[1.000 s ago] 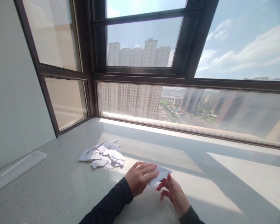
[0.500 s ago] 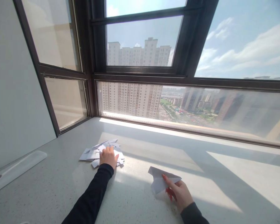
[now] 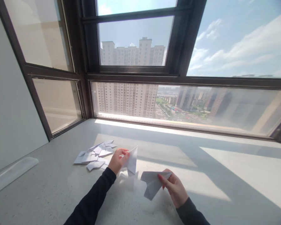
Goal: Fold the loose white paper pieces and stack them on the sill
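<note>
While your left hand (image 3: pixel 117 161) pinches a paper sheet (image 3: pixel 132 160) beside the paper pile (image 3: pixel 95 153) | your right hand (image 3: pixel 176 189) grips a folded paper (image 3: pixel 151 185), fingers curled, above the counter (image 3: pixel 224 193).

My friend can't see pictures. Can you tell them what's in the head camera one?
The left hand pinches a small folded paper and the right hand holds a larger folded paper above a pale counter. A pile of paper pieces lies beside the left hand, near a big window showing tall buildings.
</note>
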Tool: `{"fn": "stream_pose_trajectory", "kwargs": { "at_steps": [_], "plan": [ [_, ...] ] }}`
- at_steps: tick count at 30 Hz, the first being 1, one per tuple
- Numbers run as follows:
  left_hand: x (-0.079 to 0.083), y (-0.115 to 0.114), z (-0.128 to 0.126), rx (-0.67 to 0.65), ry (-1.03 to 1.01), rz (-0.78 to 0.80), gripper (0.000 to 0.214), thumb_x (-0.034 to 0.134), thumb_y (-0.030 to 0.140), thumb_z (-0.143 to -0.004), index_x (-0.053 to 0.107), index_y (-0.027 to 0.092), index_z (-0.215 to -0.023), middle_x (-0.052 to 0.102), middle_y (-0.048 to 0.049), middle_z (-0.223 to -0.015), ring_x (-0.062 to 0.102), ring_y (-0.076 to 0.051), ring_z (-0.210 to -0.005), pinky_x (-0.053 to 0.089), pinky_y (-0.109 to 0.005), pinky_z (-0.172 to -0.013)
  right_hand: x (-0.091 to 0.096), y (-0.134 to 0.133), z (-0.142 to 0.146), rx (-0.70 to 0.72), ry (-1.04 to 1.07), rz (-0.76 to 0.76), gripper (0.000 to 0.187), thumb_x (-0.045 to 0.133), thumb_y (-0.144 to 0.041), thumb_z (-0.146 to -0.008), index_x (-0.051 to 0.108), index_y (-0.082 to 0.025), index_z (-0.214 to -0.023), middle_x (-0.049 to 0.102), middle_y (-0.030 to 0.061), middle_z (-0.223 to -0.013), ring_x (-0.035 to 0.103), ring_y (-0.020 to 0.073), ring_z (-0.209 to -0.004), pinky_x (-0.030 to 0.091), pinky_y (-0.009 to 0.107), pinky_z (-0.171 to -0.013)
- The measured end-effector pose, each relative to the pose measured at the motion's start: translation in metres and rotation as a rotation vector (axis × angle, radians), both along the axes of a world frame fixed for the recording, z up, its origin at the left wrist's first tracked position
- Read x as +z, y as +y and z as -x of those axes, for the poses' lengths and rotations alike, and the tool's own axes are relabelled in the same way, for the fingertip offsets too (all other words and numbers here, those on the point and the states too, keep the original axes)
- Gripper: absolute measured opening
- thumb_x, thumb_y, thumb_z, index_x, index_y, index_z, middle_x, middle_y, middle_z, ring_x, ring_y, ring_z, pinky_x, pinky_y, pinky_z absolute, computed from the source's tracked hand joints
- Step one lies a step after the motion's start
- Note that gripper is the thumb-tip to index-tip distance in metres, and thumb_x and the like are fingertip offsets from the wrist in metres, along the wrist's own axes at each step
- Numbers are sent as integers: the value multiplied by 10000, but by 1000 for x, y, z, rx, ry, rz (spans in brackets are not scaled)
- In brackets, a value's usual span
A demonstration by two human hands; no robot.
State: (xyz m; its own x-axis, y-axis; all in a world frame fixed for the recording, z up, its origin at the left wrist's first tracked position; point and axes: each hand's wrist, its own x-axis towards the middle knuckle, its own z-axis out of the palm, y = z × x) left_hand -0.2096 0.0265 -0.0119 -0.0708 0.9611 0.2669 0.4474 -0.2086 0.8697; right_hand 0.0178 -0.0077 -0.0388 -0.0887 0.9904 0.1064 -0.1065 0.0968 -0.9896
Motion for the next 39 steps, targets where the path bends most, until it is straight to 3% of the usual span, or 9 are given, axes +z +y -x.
{"fn": "stream_pose_trajectory", "kwargs": {
  "at_steps": [4,7,11,14,18,26,34,37,39],
  "plan": [
    [-19,-12,-36,-231,-212,130,323,426,487,-717,393,177,-634,553,-2,-668,514,-112,-564,392,-228,-503,6,-5,2,50,-88,-79,320,621,-457,-601,476,-172,-590,480,-21,-521,442,112,-500,347,228,-467],
    [-32,-23,-57,-324,-321,240,403,444,579,-661,389,181,-686,490,43,-530,455,-87,-451,337,-208,-438,6,-7,4,39,-178,-151,372,589,-458,-630,533,-172,-862,534,0,-624,476,136,-570,369,238,-496],
    [-26,-39,-70,-462,-631,492,445,500,552,-650,432,189,-898,553,18,-638,483,-90,-483,333,-201,-451,4,-9,3,-65,-416,-255,674,541,-429,-681,273,-183,-1248,411,-74,-487,391,114,-476,344,228,-473],
    [-17,-45,-72,-571,-859,559,444,546,470,-668,482,185,-1002,585,-30,-796,531,-123,-628,372,-231,-553,4,-11,3,-91,-513,-313,726,501,-398,-717,141,-170,-1305,443,-67,-519,376,116,-483,355,232,-492],
    [-16,-45,-74,-753,-858,528,440,586,410,-663,559,125,-998,598,-75,-833,529,-144,-696,361,-241,-606,5,-12,5,-82,-555,-342,717,490,-356,-726,125,-159,-1311,425,-68,-514,364,115,-474,352,229,-481],
    [-21,-47,-77,-742,-815,486,549,635,417,-604,521,166,-1079,598,-63,-834,524,-148,-689,366,-245,-593,0,-8,2,-142,-512,-303,683,494,-396,-717,192,-164,-1284,286,-96,-473,324,104,-440,321,218,-451],
    [-33,-43,-79,-693,-767,425,527,609,394,-643,491,156,-1098,576,-27,-719,485,-99,-566,352,-211,-512,-6,-3,3,-216,-360,-204,669,572,-431,-649,307,-154,-1198,282,-118,-433,293,80,-384,249,194,-389],
    [-35,-41,-76,-666,-646,327,521,572,414,-670,485,135,-1101,591,-54,-785,513,-131,-635,380,-234,-563,-6,0,1,-151,-311,-133,507,561,-460,-648,456,-153,-1038,360,-84,-471,366,92,-433,293,203,-415],
    [-35,-41,-74,-632,-539,267,564,519,416,-713,398,133,-1186,596,-81,-865,535,-160,-701,403,-267,-628,-5,2,-3,-103,-335,-94,371,547,-476,-653,544,-158,-844,442,-39,-529,420,107,-494,331,216,-452]
  ]
}}
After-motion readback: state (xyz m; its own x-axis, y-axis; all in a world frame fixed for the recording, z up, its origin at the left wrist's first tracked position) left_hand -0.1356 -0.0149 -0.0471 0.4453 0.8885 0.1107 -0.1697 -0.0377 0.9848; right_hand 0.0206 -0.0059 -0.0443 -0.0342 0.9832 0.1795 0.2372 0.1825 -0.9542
